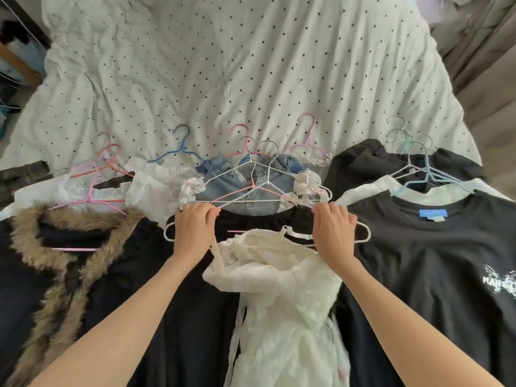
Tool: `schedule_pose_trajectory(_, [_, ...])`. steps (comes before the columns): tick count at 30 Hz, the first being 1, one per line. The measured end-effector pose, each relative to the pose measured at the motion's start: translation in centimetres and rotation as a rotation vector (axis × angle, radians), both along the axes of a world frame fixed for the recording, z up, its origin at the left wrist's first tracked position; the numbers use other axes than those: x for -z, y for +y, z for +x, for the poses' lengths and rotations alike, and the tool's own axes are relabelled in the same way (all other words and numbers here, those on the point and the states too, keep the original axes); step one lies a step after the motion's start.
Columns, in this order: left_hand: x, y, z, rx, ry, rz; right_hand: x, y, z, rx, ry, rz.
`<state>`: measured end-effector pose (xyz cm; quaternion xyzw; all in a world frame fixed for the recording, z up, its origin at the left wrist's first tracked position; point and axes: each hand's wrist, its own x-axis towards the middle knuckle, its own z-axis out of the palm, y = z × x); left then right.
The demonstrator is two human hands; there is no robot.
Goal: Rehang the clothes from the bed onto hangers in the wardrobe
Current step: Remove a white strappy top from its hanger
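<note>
Both hands, left hand (pixel 194 224) and right hand (pixel 333 229), pinch the white hanger (pixel 363 233) under the white dress (pixel 282 291); garments cover the bed (pixel 223 65), nothing hung.

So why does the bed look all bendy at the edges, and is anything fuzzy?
In the head view, the wide-angle lens curves the polka-dot duvet near the frame's edges. Light is soft and even, with no glare or hard shadows. The left hand, right hand and white dress look fairly sharp; the corners and the black T-shirt's print are slightly smeared.
</note>
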<state>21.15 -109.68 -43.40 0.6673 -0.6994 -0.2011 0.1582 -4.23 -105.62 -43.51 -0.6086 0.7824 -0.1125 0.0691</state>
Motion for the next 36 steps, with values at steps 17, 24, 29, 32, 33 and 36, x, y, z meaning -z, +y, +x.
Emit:
schedule_pose_trajectory(17, [2.8, -1.3, -0.5, -0.02, 0.057, -0.014, 1.6, -1.5, -2.0, 0.262, -0.509, -0.061])
schedule_pose_trajectory(24, [1.6, 16.1, -2.2, -0.244, 0.371, 0.376, 0.2, 12.0, 0.3, 0.583, -0.788, -0.047])
schedule_pose_trajectory(29, [2.8, 24.2, -3.5, -0.269, 0.362, 0.653, 0.3, 20.6, 2.6, 0.512, -0.721, 0.215])
schedule_pose_trajectory(32, [2.9, 26.6, -3.5, -0.26, 0.33, 0.741, 0.5, 24.6, 4.1, 0.468, -0.716, 0.4])
schedule_pose_trajectory(33, [2.7, 27.4, -3.4, -0.245, 0.31, 0.77, 0.4, 25.7, 4.6, 0.451, -0.72, 0.432])
schedule_pose_trajectory(36, [2.1, 30.1, -3.2, -0.213, 0.249, 0.794, 0.1, 28.3, 5.9, 0.432, -0.689, 0.497])
